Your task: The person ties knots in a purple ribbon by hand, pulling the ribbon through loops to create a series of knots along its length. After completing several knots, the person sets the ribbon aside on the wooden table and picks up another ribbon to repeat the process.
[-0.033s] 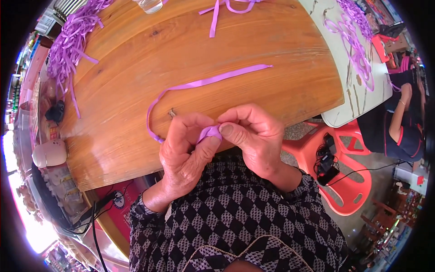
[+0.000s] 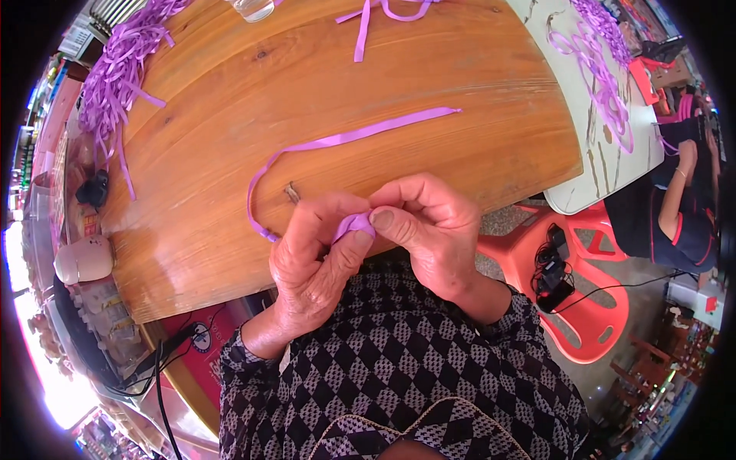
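Observation:
Just over the table's near edge, my two hands meet around a purple ribbon (image 2: pixel 355 224), folded into a small loop. My left hand (image 2: pixel 310 253) pinches its left side between thumb and bent fingers. On the other side, my right hand (image 2: pixel 437 241) has thumb and index finger closed on the ribbon, thumbnail facing up. A long ribbon tail (image 2: pixel 341 139) curves over the wood from beside my left hand toward the right, with a small knot at its far end. Whether this tail joins the held loop is hidden behind my left fingers.
Purple ribbon heaps lie on the wooden table (image 2: pixel 368 88) at far left (image 2: pixel 123 77) and on a white marbled table (image 2: pixel 571 192) at right. A clear glass (image 2: pixel 253 9) stands at the back. An orange chair (image 2: pixel 583 307) holds black cables. Another person's arm (image 2: pixel 675 199) shows at right.
The curved part of the ribbon tail has shifted slightly left, and my left index finger has moved a little. Both hands keep their pinch.

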Demonstrator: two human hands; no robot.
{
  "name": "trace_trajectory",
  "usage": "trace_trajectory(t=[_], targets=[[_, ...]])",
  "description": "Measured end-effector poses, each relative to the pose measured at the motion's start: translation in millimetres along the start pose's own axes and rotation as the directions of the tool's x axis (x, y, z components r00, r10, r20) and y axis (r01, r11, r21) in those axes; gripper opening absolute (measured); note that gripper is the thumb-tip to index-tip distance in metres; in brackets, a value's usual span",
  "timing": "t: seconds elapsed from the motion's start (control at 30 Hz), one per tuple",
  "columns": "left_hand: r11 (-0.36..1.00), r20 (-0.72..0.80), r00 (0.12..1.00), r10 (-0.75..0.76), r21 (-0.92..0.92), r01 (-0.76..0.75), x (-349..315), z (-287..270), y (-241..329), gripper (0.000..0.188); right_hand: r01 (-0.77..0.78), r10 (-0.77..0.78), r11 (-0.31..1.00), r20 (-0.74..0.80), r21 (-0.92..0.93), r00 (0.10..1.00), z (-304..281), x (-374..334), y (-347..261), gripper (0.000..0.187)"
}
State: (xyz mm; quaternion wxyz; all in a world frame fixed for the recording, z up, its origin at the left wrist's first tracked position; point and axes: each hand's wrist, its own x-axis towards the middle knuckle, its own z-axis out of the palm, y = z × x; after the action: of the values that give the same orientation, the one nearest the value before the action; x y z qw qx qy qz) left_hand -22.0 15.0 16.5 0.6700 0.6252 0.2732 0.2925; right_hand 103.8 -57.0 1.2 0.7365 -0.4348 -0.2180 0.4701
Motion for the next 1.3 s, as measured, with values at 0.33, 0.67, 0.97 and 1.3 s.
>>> trace_trajectory(t=[0.33,0.67,0.97,1.3], targets=[[0.994,-0.037,0.994,-0.103,0.031,0.104,5.2,-8.8,9.1,0.015,0.013,0.027,0.979,0.196,-0.202,0.98,-2.4,-5.6,-5.5,0.03],[0.74,0.286,0.83,-0.479,-0.376,0.557,14.8,-15.6,1.3,0.021,0.413,-0.261,0.756,0.344,-0.509,0.902,-24.3,3.7,-3.2,0.011],[0.835,0.094,0.882,-0.461,-0.292,0.467,8.9,-4.2,6.1,0.016,0.487,-0.358,0.658,0.33,-0.574,0.873,-17.9,1.8,-1.1,0.012],[0.902,0.148,0.934,-0.326,-0.247,0.354,3.7,-4.4,10.3,0.017,0.477,-0.323,0.675,0.355,-0.563,0.877,-21.8,1.6,-7.3,0.008]])
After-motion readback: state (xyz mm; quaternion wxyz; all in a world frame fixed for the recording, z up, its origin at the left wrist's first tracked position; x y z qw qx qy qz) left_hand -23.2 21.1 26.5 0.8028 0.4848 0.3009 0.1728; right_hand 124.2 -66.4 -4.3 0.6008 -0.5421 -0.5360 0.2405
